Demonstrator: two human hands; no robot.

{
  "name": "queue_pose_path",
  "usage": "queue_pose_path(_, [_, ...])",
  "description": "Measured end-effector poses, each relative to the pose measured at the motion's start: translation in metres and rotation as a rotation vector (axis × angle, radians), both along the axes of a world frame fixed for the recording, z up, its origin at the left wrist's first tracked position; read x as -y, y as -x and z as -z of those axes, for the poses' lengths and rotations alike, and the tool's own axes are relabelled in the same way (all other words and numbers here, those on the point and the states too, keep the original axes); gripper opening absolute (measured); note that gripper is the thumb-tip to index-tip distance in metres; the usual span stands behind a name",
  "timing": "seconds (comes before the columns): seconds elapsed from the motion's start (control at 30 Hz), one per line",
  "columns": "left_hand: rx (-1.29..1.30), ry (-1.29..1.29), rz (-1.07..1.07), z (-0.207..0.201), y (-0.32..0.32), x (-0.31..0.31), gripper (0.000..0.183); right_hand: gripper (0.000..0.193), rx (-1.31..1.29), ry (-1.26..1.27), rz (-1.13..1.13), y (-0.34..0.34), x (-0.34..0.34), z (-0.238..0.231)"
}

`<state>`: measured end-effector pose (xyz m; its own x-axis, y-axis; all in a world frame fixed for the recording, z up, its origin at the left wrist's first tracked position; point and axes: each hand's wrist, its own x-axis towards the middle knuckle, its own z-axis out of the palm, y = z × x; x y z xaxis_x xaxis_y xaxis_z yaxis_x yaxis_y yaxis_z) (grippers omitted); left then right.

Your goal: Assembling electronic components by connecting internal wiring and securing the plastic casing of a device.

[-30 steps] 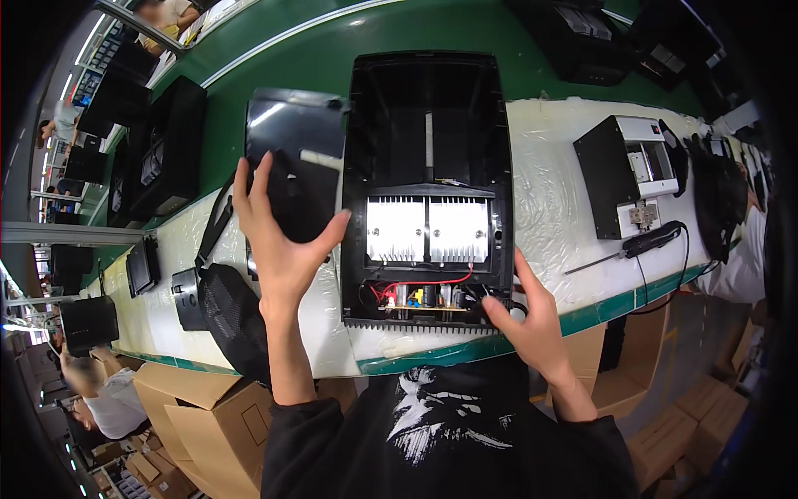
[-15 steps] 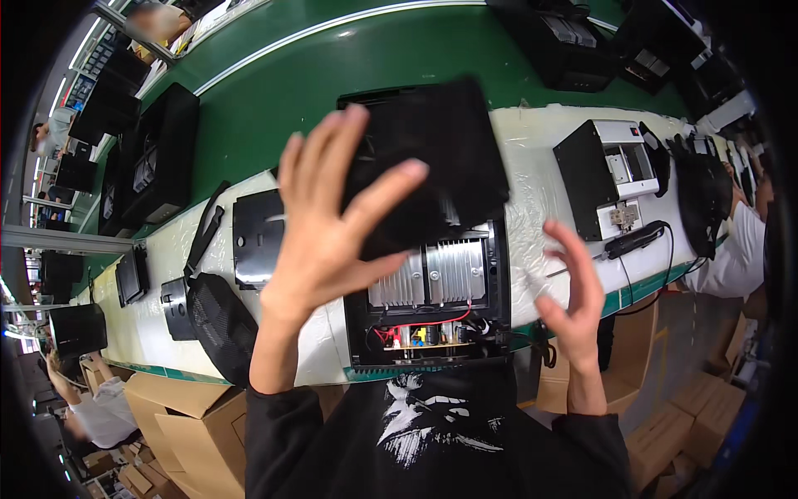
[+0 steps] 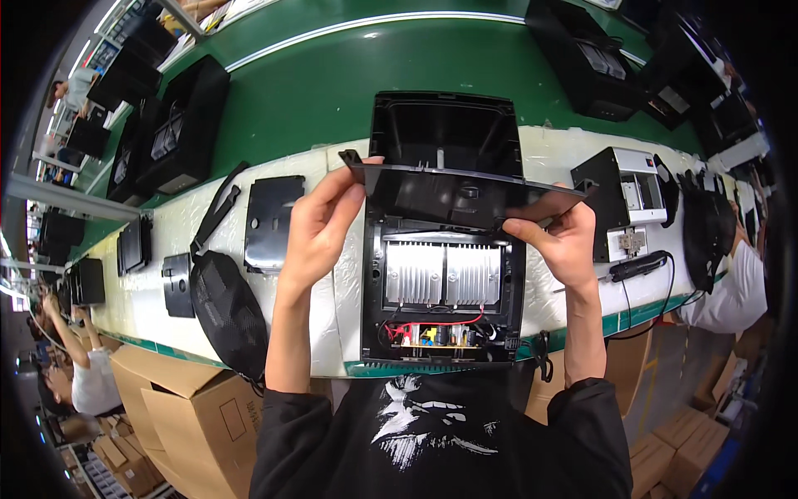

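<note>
Between both hands a shiny black plastic panel (image 3: 453,195) is held up, tilted, above an opened black device (image 3: 372,299). My left hand (image 3: 322,223) pinches the panel's left end, thumb in front. At its right end, my right hand (image 3: 561,237) grips with the thumb on the near edge. Below it, the device shows two silver finned heat sinks (image 3: 416,274). Nearer to me lies a circuit board (image 3: 440,335) with red wires. Behind the panel sits a black plastic housing (image 3: 445,125), its lower part hidden by the panel.
A black mesh bag (image 3: 226,303) and flat black plates (image 3: 270,224) lie to the left. On the right are a black-and-white unit (image 3: 619,195) and a corded black hand tool (image 3: 642,267). Cardboard boxes (image 3: 195,407) stand below the bench edge; co-workers are at both sides.
The dark panel has turned from facing up to nearly edge-on. My right hand, apart before, now grips it; my splayed left hand has closed on its left end. The rear housing is uncovered.
</note>
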<state>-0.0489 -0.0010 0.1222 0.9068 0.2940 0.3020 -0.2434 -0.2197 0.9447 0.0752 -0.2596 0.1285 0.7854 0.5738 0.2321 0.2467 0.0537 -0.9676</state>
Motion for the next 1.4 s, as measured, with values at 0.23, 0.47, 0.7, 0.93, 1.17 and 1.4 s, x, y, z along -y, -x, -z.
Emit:
queue_pose_path(0.23, [-0.059,-0.028,-0.062,0.018,-0.004,-0.007,0.029,0.016,0.027,0.087,0.024,-0.002,-0.017,0.006])
queue_pose_path(0.47, [-0.088,-0.003,-0.074,0.024,-0.002,-0.005,0.027,0.011,0.064,0.142,0.038,-0.003,-0.018,0.007])
queue_pose_path(0.7, [-0.086,-0.008,-0.099,0.025,0.002,-0.003,0.027,0.011,0.098,0.135,0.026,-0.001,-0.018,0.010])
queue_pose_path(0.93, [0.012,-0.055,-0.114,0.032,-0.001,-0.002,0.025,0.017,0.076,0.130,0.022,-0.007,-0.020,0.022])
queue_pose_path(1.17, [0.040,-0.083,-0.207,0.033,-0.001,0.005,0.023,0.033,0.157,0.080,0.159,-0.002,-0.026,0.034])
queue_pose_path(1.4, [0.004,-0.120,-0.188,0.035,0.001,0.001,0.023,0.027,0.251,0.129,0.164,0.000,-0.024,0.030])
